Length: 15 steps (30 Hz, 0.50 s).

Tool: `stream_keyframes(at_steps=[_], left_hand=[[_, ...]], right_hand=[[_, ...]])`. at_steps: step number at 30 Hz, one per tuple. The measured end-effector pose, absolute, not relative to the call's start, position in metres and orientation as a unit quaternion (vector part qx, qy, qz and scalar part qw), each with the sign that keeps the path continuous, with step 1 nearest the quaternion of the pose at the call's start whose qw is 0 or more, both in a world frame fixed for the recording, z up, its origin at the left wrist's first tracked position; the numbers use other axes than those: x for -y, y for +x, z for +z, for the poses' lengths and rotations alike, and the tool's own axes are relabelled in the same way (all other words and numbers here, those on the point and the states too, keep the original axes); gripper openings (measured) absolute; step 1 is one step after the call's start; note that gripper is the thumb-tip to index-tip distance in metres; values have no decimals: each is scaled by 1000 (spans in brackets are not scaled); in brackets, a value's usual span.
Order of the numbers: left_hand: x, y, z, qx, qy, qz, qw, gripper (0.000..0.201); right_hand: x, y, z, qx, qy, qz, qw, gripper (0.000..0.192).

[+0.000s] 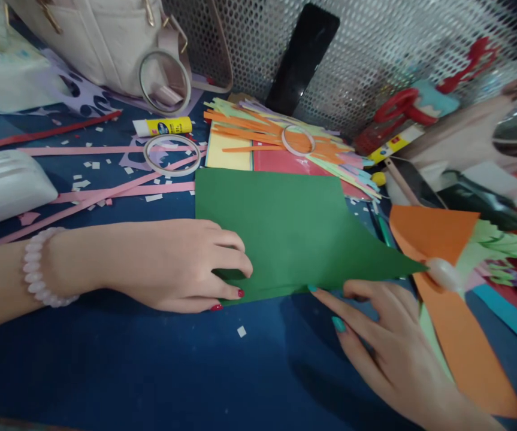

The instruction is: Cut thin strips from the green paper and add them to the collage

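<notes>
- Dead centre on the blue table, here's the green paper, its right side sweeping to a point just past 3 o'clock.
- The left hand lies over its corner at 8 o'clock, probably weighing it down so the sheet can't slide.
- Over from 4 o'clock, the right hand puts a fingertip to the bottom edge, seemingly to guide or flatten it.
- Pink strips at 9 to 10, glue stick just beyond, orange strips near 12: likely set back for working room.
- Now the poses! Left: palm down, wrist level, fingers loosely bent and slightly spread, gripping nothing that shows.
- Right: index finger stretched, thumb below, a narrow gap between them; whether the folded fingers reach under the paper, I can't tell.
</notes>
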<state>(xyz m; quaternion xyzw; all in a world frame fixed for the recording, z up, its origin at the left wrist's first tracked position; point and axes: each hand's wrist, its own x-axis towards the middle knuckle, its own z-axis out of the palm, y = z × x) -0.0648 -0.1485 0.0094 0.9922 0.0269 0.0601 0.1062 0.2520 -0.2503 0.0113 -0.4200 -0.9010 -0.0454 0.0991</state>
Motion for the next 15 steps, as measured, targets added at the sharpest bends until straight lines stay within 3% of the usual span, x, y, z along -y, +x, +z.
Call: stream_keyframes(at_steps=[3, 6, 10, 15], left_hand=[[146, -64, 5, -32, 986, 75, 143, 26], [145, -65, 0, -41, 981, 79, 174, 31], [144, -67, -1, -41, 981, 69, 174, 38], [145, -68, 2, -43, 983, 58, 166, 36]], right_hand=[[242, 252, 16, 898, -422, -66, 105, 23], [227, 249, 18, 895, -439, 21, 80, 10], [206, 247, 17, 881, -440, 170, 42, 14], [196, 252, 19, 877, -439, 194, 14, 20]])
